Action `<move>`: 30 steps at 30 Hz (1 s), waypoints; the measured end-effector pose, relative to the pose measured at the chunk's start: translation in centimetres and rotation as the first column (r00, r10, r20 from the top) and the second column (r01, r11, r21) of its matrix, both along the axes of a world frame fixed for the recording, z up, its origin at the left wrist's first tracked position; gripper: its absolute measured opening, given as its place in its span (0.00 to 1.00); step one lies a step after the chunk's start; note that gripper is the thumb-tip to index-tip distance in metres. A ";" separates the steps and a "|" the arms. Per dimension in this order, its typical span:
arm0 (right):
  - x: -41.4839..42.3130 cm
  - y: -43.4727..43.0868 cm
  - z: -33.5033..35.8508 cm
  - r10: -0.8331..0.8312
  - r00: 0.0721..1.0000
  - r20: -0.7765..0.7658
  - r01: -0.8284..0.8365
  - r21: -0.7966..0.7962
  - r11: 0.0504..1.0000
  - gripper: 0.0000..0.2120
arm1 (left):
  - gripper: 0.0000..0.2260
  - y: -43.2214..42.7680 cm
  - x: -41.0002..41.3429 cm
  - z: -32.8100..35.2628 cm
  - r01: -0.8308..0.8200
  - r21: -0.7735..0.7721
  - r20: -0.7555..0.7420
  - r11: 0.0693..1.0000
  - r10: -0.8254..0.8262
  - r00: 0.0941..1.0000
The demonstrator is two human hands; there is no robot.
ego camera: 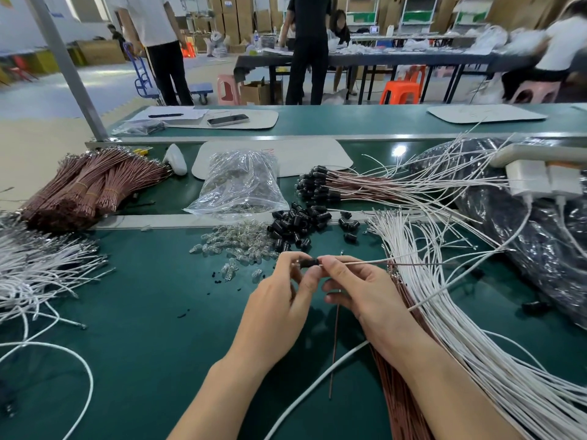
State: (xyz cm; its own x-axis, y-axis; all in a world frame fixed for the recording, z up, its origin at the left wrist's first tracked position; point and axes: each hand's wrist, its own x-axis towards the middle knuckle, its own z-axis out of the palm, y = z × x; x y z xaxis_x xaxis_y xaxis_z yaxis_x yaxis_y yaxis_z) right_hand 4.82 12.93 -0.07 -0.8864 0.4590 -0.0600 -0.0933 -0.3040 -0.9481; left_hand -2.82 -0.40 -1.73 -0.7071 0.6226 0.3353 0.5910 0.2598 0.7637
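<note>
A small black socket (310, 262) sits between my two hands above the green table (152, 306). My left hand (282, 296) pinches its left end with thumb and fingertips. My right hand (352, 290) pinches its right end, where a thin white and brown wire pair (381, 262) runs off to the right. A brown wire (334, 350) hangs down below my right hand. Loose black sockets (298, 227) and small clear bulbs (235, 246) lie in piles just beyond my hands.
White wires (470, 328) fan out on the right, more white wires (41, 274) on the left. Brown wire bundles (85, 188) lie far left, a clear bag of bulbs (238, 185) in the middle, finished socket leads (349, 185) behind. People stand beyond the bench.
</note>
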 end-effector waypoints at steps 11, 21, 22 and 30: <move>0.1 0.1 -0.5 0.049 0.999 0.019 -0.051 0.140 0.989 0.11 | 0.22 0.7 0.5 0.0 -0.160 -0.146 -0.096 0.976 0.147 0.984; 0.4 0.2 -0.5 0.073 0.997 0.005 -0.073 0.144 0.987 0.11 | 0.27 0.8 0.3 -0.3 -0.192 -0.166 -0.093 0.967 0.178 0.980; 0.4 0.1 -0.5 0.075 0.997 0.009 -0.075 0.147 0.986 0.11 | 0.26 0.7 0.3 -0.4 -0.183 -0.147 -0.064 0.972 0.175 0.982; 0.4 0.0 0.4 -0.022 0.998 -0.060 0.021 -0.022 1.000 0.10 | 0.18 -0.2 -0.4 0.7 -0.280 0.349 0.302 0.894 0.176 0.937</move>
State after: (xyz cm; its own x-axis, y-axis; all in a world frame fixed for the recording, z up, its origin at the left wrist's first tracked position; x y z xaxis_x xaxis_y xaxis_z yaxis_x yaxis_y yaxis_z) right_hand 5.23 12.89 0.31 -0.8786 0.4774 -0.0165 -0.1571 -0.3214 -0.9338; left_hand -3.25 -0.62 -1.05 -0.9069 0.2948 0.3011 0.3215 0.0222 0.9466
